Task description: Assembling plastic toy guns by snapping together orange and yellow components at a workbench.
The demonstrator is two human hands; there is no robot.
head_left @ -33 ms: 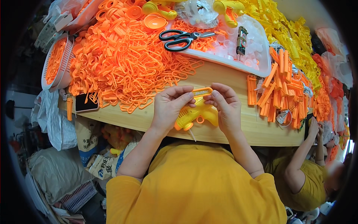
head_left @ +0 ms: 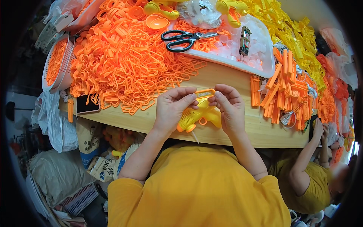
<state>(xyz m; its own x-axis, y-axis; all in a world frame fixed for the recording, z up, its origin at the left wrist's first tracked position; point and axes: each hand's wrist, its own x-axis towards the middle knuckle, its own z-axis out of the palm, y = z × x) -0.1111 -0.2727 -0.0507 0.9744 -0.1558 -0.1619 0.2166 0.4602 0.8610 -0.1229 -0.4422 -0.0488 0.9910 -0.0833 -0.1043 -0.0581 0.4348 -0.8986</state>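
Between my two hands, at the middle of the table, is a narrow orange oblong plastic piece point(head_left: 204, 93) with raised lettering on it. My left hand point(head_left: 174, 105) pinches its left end between thumb and fingers. At its right end, my right hand point(head_left: 229, 108) closes thumb and fingertips on the tip. Just below, a yellow toy gun point(head_left: 201, 115) with orange parts lies on the wooden table point(head_left: 230, 77), partly hidden by my hands. A thin pale strip sticks out from its near side.
Beyond my left hand spreads a heap of orange clip-like parts point(head_left: 140, 64). Black-handled scissors point(head_left: 187, 39) rest across the white tray point(head_left: 269, 66). Orange battery-box-like pieces point(head_left: 281, 89) pile up at right; yellow parts point(head_left: 293, 34) lie behind. Another person point(head_left: 310, 178) sits at the right.
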